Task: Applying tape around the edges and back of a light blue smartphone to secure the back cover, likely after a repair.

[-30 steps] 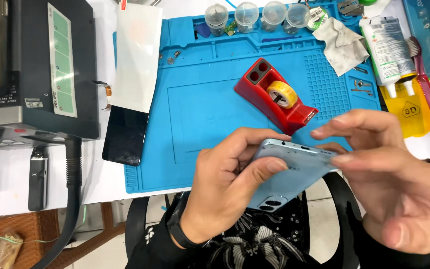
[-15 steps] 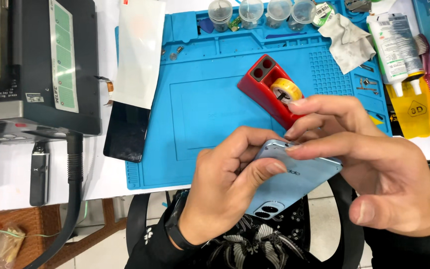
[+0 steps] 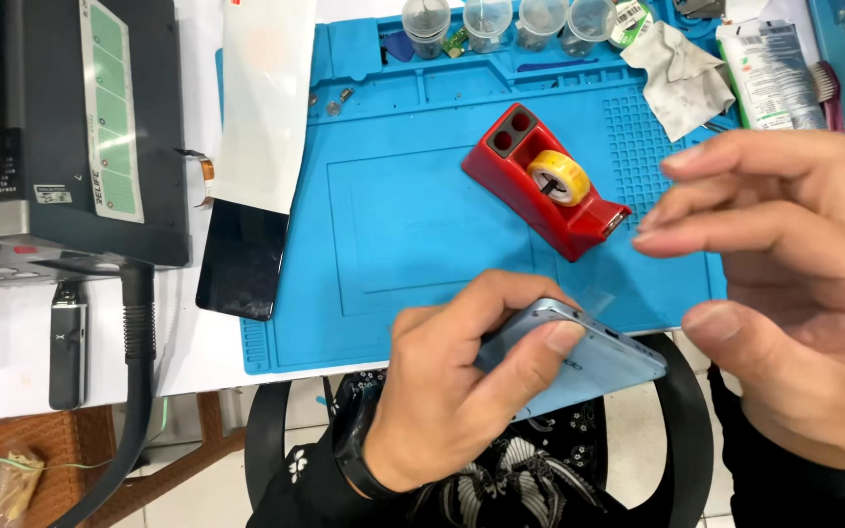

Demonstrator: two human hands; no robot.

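Head view: the left hand [image 3: 452,391] grips a light-blue phone [image 3: 579,357], thumb and fingers clamped along its edge, above the blue repair mat [image 3: 393,235]. The right hand [image 3: 784,284] hovers just beyond it, fingers loosely extended, seemingly holding a clear tape strip; whether it is stuck down yet cannot be told. A red tape dispenser [image 3: 550,186] sits beyond the fingertips.

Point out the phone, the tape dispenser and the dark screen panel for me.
phone [image 3: 589,367]: head view, pale blue back near its upper edge.
tape dispenser [image 3: 540,200]: head view, red body beside the roll.
dark screen panel [image 3: 242,259]: head view, middle of glass.
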